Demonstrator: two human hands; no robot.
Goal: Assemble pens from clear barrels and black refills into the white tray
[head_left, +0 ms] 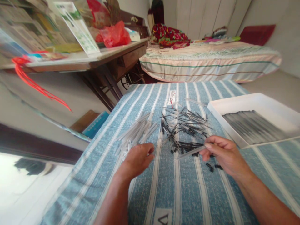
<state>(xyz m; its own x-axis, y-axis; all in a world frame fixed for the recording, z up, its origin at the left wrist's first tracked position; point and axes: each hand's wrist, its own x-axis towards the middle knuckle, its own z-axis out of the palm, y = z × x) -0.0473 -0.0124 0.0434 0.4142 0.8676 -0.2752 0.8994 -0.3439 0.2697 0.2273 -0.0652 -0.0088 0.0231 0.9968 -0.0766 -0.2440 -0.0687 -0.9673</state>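
My right hand pinches a clear pen barrel near one end, and the barrel points left above the table. Below and behind it spreads a loose heap of thin black pen refills. Short black caps lie beside the right hand, partly under it. My left hand is closed, with its fingers curled, at the near end of a pile of frosted pen barrels. Whatever the left fingers hold, if anything, is hidden. Small white pieces lie just behind the left wrist.
A white box at the right holds a row of dark pens. Blue striped cloth covers the table. To the left stands a desk with a red bag and dangling red string. A bed is behind.
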